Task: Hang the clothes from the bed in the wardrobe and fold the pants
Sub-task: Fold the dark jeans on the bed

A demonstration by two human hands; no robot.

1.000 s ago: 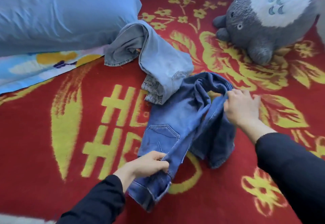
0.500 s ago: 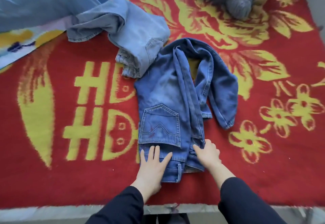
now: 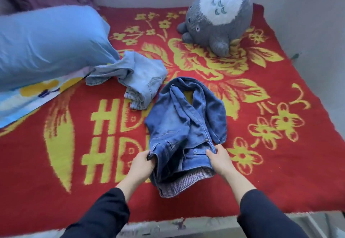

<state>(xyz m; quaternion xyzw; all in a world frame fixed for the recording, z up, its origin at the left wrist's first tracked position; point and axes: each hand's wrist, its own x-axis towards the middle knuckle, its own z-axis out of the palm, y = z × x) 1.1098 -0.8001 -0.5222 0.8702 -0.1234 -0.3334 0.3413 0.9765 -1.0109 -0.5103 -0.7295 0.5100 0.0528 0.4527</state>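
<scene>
We see the dark blue jeans (image 3: pixel 184 125) in the middle of the bed, on the red blanket (image 3: pixel 280 172) with yellow flowers and letters. The waist end is nearest us and the legs run away from us, then bend round and come back down on the right side, so a bit of blanket shows through the loop.

Left hand (image 3: pixel 142 163) grips the left side of the waistband, fingers curled into the cloth. Right hand (image 3: pixel 219 158) pinches the right side of the waistband, thumb on top, near a metal button. Between the two hands the waist gapes open and we see its striped lining facing us. Both arms wear black sleeves.

The light blue jeans (image 3: pixel 141 73) lie crumpled just beyond and left of the dark pair; whether the two touch we cannot tell. Their far end sits against the blue pillow (image 3: pixel 50 41), which lies on a flowered sheet (image 3: pixel 37 90) at the left edge.

A grey plush toy (image 3: pixel 218 19) with a white belly sits at the far right of the blanket, well apart from both pairs of jeans.
</scene>
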